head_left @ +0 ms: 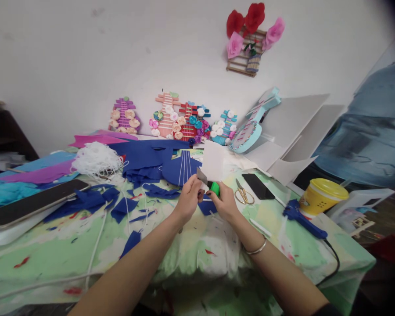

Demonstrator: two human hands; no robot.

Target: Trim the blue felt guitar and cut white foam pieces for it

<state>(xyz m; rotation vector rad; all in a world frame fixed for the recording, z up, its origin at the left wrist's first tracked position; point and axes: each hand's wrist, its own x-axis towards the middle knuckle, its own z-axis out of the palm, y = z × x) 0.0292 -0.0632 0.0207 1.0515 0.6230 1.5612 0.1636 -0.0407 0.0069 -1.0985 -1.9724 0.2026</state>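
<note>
A hand could pass over the near tablecloth (197, 250) between the arms (148, 248). On the right, scissors (242, 193), a phone (258, 186) and a glue gun (303, 220) get in the way; on the left, blue scraps (123, 210) and white string (97, 161) do.

No readable text, label, brand, number or sign anywhere — not on the yellow bucket (322, 196), phones or wall (171, 48).

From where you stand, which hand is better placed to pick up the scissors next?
Probably the right. The right hand is nearer the scissors, which lie on its side; the left hand would have to cross it. The right grip holds a green object, though, so it would need freeing first.
</note>
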